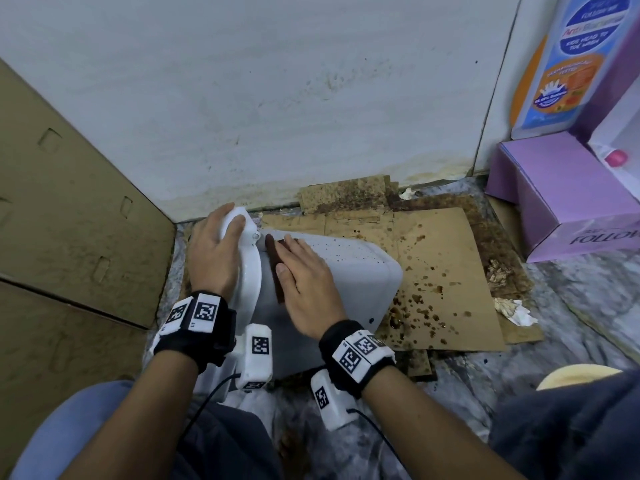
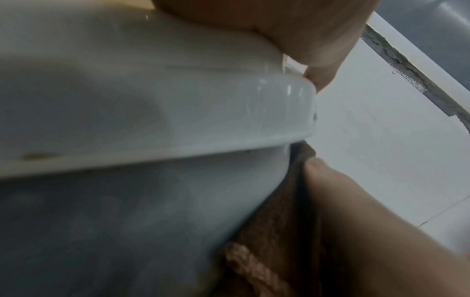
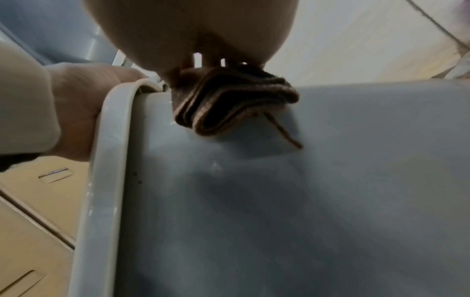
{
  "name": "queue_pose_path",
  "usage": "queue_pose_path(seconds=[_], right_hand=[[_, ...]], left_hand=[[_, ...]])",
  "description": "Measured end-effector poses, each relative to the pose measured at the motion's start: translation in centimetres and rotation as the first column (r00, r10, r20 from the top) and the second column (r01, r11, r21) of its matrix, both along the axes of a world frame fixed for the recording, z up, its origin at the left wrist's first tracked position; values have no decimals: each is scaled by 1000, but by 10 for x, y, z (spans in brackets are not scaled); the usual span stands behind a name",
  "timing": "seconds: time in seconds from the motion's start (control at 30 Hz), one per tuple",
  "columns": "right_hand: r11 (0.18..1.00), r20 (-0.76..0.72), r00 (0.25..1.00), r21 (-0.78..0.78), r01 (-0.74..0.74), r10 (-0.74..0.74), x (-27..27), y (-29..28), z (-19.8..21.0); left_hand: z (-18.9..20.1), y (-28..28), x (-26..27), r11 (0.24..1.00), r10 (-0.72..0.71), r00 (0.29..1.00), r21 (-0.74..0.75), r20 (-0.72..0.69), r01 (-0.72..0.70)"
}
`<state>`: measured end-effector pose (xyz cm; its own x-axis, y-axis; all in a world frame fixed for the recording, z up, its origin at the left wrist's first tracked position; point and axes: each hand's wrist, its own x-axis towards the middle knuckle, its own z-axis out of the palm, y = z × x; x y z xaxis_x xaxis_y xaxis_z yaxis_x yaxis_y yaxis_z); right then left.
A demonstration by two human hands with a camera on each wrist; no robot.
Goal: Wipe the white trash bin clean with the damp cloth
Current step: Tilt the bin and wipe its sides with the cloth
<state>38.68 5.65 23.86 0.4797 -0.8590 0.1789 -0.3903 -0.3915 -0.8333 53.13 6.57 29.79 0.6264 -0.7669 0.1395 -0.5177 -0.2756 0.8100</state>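
Note:
The white trash bin [image 1: 346, 271] lies on its side on stained cardboard, its lid [image 1: 249, 271] pointing left. My left hand [image 1: 214, 251] rests flat on the lid, fingers reaching over its far end. My right hand [image 1: 304, 275] presses a folded brown cloth [image 1: 275, 261] flat against the bin's side, right beside the lid, fingers straight. The right wrist view shows the folded cloth [image 3: 229, 100] under my palm on the bin wall [image 3: 279, 201], a loose thread hanging from it. In the left wrist view the cloth [image 2: 279, 211] sits just below the lid rim [image 2: 152, 110].
A large cardboard box [image 1: 69, 202] stands close on the left, and a white wall [image 1: 277, 98] is right behind the bin. Brown-spattered cardboard [image 1: 450, 271] covers the floor to the right, with crumpled tissue [image 1: 516, 313]. Purple boxes [image 1: 571, 202] stand at the far right.

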Motion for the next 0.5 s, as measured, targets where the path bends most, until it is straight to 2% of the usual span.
queue_pose_path(seconds=[0.2, 0.37, 0.5], right_hand=[[998, -84, 995, -25, 60, -62, -6, -11, -17], [994, -97, 990, 32, 106, -103, 0, -9, -15], [996, -79, 993, -6, 87, -87, 19, 6, 0]], left_hand=[[5, 2, 6, 994, -56, 998, 95, -25, 58], [11, -9, 3, 985, 8, 993, 172, -120, 13], [10, -7, -1, 987, 19, 998, 158, -65, -8]])
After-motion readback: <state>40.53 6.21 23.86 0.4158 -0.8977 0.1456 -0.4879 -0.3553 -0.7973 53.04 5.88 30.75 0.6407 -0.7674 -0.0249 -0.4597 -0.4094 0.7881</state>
